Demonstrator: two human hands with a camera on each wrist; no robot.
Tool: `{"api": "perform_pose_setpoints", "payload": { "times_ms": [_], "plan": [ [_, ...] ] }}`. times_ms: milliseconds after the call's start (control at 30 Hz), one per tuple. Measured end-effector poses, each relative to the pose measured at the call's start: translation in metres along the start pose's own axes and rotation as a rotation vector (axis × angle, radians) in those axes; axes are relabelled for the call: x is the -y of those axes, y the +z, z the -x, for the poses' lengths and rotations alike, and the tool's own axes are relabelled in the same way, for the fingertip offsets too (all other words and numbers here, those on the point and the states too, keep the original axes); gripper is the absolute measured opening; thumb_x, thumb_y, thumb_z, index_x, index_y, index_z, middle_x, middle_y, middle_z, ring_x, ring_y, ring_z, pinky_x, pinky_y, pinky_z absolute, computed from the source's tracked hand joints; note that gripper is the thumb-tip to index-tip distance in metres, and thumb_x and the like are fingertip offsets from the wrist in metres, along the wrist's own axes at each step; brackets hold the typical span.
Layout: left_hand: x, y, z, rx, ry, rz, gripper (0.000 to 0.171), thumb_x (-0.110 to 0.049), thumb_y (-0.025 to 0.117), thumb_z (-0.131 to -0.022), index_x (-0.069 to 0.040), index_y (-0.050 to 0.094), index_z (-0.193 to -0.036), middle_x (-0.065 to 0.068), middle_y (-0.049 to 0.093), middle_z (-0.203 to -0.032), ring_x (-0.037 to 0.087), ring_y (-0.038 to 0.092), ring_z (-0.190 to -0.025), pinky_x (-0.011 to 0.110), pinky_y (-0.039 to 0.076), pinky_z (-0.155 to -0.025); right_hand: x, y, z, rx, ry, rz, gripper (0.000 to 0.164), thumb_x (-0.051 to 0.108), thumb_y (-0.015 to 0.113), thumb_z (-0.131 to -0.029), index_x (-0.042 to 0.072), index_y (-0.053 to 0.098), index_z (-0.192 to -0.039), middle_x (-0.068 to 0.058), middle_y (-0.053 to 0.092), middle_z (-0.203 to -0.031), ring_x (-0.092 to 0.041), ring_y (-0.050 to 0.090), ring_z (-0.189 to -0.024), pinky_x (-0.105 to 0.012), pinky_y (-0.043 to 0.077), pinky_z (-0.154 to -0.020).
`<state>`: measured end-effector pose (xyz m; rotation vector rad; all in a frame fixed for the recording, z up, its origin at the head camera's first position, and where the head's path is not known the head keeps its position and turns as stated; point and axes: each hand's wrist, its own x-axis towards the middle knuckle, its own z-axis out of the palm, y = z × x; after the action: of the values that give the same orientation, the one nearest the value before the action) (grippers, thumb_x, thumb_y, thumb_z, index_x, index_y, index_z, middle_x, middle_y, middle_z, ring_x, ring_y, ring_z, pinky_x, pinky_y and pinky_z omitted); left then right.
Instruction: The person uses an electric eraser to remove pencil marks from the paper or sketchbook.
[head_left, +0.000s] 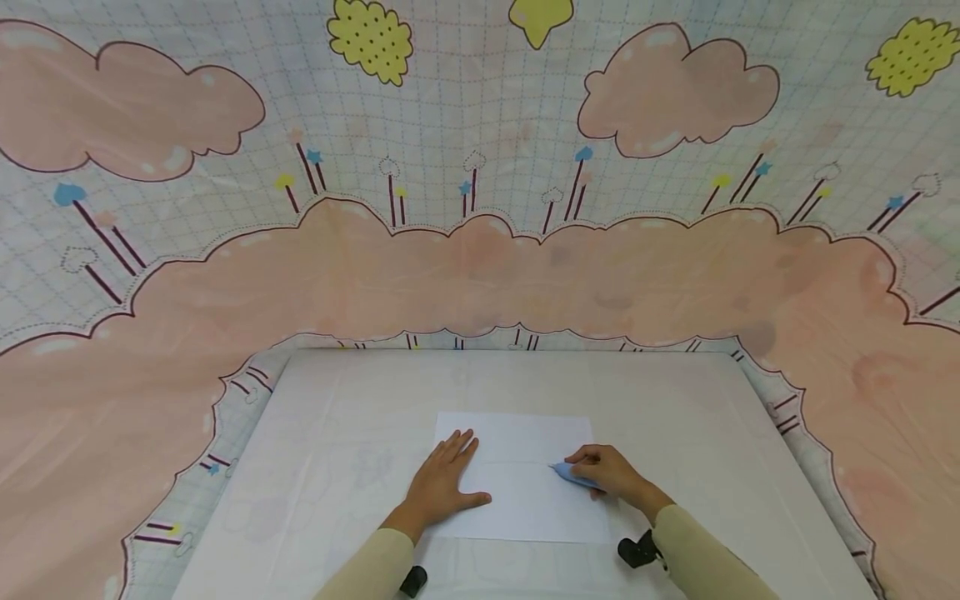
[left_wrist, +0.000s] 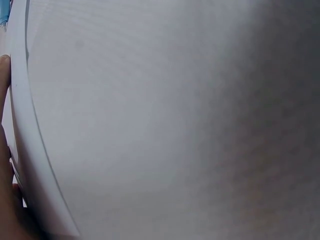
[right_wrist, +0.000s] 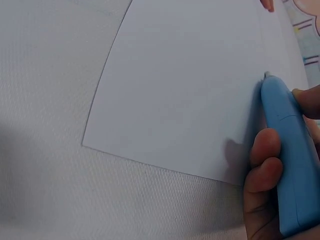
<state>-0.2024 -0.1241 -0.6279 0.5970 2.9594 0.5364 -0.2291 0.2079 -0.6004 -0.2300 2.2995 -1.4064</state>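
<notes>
Head: paper (head_left: 525, 496) flat on table (head_left: 330, 417). Left hand (head_left: 441, 482) on its left side, grip wide, fingers spread. Right hand (head_left: 617, 475) grips blue tool (head_left: 572, 474), tip over paper's right half.
Left wrist: hand cropped at left edge, rest blurred.
Right wrist: fingers round tool, tip contact unclear.

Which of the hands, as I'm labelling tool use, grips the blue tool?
The right hand: it curls round the blue tool. The left hand holds no tool; it rests spread on the white paper.
</notes>
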Motion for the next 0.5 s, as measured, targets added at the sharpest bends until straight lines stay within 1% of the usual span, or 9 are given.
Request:
{"api": "perform_pose_setpoints", "payload": {
  "times_ms": [133, 300, 367, 500],
  "plan": [
    [0.000, 0.000, 0.000, 0.004, -0.001, 0.002, 0.101, -0.074, 0.060, -0.080, -0.013, 0.032, -0.155, 0.002, 0.023, -0.164, 0.023, 0.016, -0.152, 0.044, 0.018, -0.123, -0.001, 0.000, 0.001, 0.007, -0.010, -0.006, 0.024, 0.020, 0.069, -0.092, 0.004, 0.070, -0.111, -0.001, 0.070, -0.085, -0.010, 0.049, -0.049, -0.021, 0.046, -0.048],
    [0.001, -0.001, 0.002, 0.001, 0.003, 0.004, 0.101, -0.073, 0.061, -0.079, -0.012, 0.032, -0.155, 0.002, 0.024, -0.163, 0.024, 0.017, -0.152, 0.044, 0.019, -0.123, 0.000, 0.004, 0.000, 0.010, -0.011, -0.017, 0.023, 0.019, 0.068, -0.092, 0.004, 0.070, -0.109, -0.002, 0.072, -0.090, -0.010, 0.049, -0.049, -0.021, 0.045, -0.048],
    [0.001, -0.001, 0.002, 0.002, 0.004, 0.007, 0.101, -0.073, 0.061, -0.079, -0.012, 0.033, -0.155, 0.002, 0.024, -0.163, 0.024, 0.017, -0.152, 0.045, 0.019, -0.123, 0.001, 0.006, -0.001, 0.006, -0.007, -0.016, 0.023, 0.019, 0.068, -0.092, 0.004, 0.070, -0.109, -0.002, 0.072, -0.089, -0.010, 0.049, -0.049, -0.020, 0.044, -0.048],
    [0.001, -0.001, 0.004, -0.005, 0.008, 0.011, 0.101, -0.073, 0.061, -0.079, -0.013, 0.033, -0.154, 0.003, 0.025, -0.163, 0.025, 0.018, -0.152, 0.047, 0.017, -0.123, 0.003, 0.011, -0.001, -0.005, 0.001, -0.007, 0.023, 0.020, 0.068, -0.092, 0.005, 0.070, -0.109, 0.000, 0.069, -0.079, -0.010, 0.049, -0.048, -0.020, 0.043, -0.048]
  ]
}}
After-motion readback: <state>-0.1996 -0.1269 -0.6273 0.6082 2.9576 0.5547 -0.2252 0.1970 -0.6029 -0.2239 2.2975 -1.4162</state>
